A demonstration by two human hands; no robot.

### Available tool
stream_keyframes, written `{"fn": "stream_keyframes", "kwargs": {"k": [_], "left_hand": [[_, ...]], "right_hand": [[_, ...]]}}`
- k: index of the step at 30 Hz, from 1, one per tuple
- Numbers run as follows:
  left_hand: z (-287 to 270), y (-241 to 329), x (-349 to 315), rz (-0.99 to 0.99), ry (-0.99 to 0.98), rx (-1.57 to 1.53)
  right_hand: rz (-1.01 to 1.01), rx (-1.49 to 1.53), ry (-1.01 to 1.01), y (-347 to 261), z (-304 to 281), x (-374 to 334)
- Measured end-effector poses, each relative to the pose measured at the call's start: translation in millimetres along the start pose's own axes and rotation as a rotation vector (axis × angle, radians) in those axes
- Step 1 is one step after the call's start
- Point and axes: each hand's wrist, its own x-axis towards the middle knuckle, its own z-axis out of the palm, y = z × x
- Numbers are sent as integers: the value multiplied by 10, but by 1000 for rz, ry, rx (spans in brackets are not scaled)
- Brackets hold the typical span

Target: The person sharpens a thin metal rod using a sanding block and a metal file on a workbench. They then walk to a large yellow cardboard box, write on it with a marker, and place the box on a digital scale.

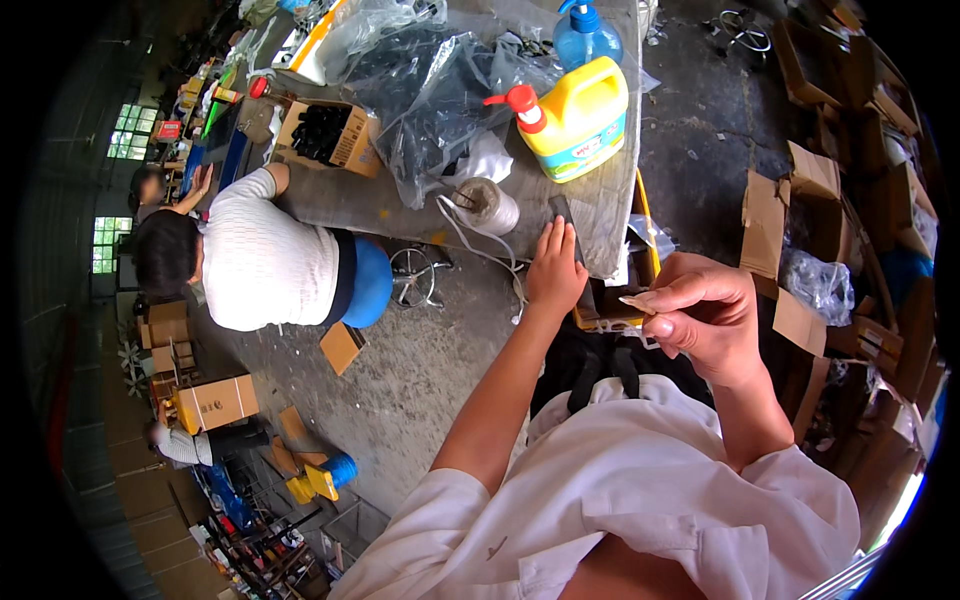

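My left hand [557,270] lies with its fingers stretched out over a dark, narrow flat bar [560,207] at the near edge of the worktable. Part of that bar is hidden beneath the hand. Raised to the right, off the table, my right hand [712,318] pinches a small, thin, pale piece [637,302] between thumb and fingertips; its exact kind is too small to make out. A spool of white cord [487,207] stands upright just left of my left hand. Beyond it is a yellow jug with a red pump [580,125].
A yellow crate [640,235] stands below the table's right end. Further back are a blue pump bottle [587,40], clear plastic sheeting [425,95] and a carton of black parts [330,135]. A person in white [270,250] sits at left. Open cartons [765,225] line the right.
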Motion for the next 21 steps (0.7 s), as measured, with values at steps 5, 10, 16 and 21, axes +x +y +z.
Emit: {"fn": "stream_keyframes", "kwargs": {"k": [5, 10, 16, 21], "left_hand": [[24, 0, 0, 0, 19, 3], [4, 38, -2, -3, 20, -4], [-4, 60, -9, -33, 4, 12], [3, 85, -12, -60, 0, 0]], "right_hand": [[-43, -14, 4, 9, -51, -93], [-87, -47, 15, -6, -72, -149], [-173, -44, -20, -41, -73, -147], [-73, 71, -26, -102, -41, -203]]}}
